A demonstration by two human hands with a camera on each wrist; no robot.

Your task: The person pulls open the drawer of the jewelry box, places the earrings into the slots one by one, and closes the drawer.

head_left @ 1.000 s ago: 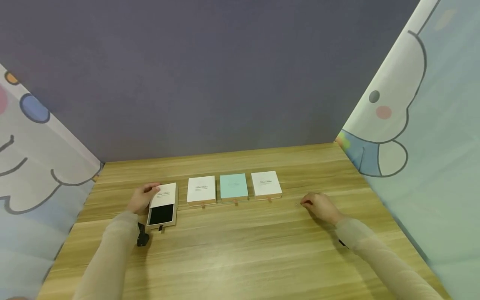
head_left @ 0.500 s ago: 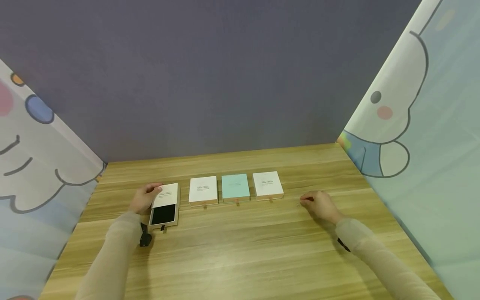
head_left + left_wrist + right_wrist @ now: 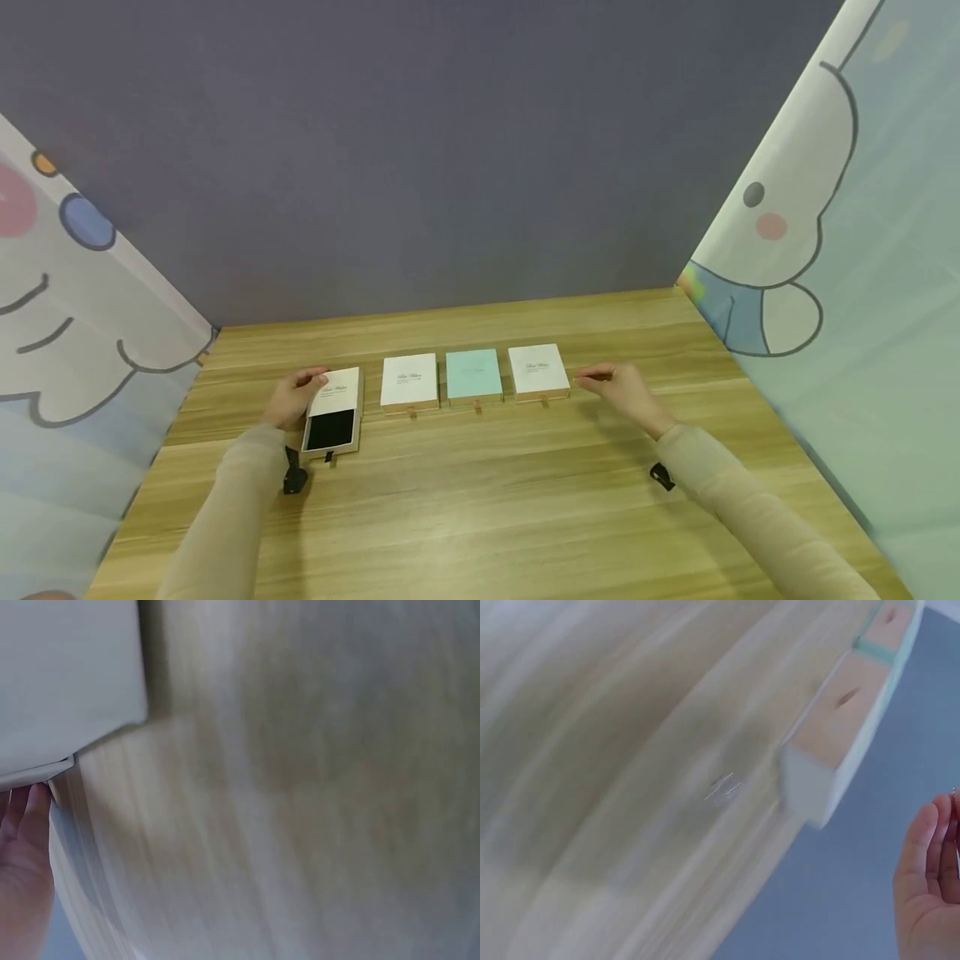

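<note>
My left hand (image 3: 294,397) grips the far left side of a white drawer-style gift box (image 3: 334,392), thumb on its sleeve. The drawer (image 3: 331,430) is slid partway out toward me and shows a black lining. In the left wrist view, fingers (image 3: 34,817) lie along the edge of the white box (image 3: 67,675). My right hand (image 3: 624,393) is raised off the table just right of the rightmost white box (image 3: 538,369), pinching a tiny shiny piece (image 3: 577,380) too small to identify. Below it, the right wrist view shows a blurred small glinting thing (image 3: 723,787) on the table.
A white box (image 3: 409,380) and a mint-green box (image 3: 474,375), both closed with ribbon pull tabs, stand in the row between the open box and the rightmost one. Behind the wooden table (image 3: 465,500) rises a grey panel (image 3: 450,167); printed curtains (image 3: 885,350) flank it.
My right hand has lifted from the table and moved left toward the rightmost box, with the tiny piece at its fingertips. The left hand keeps its grip on the opened box.
</note>
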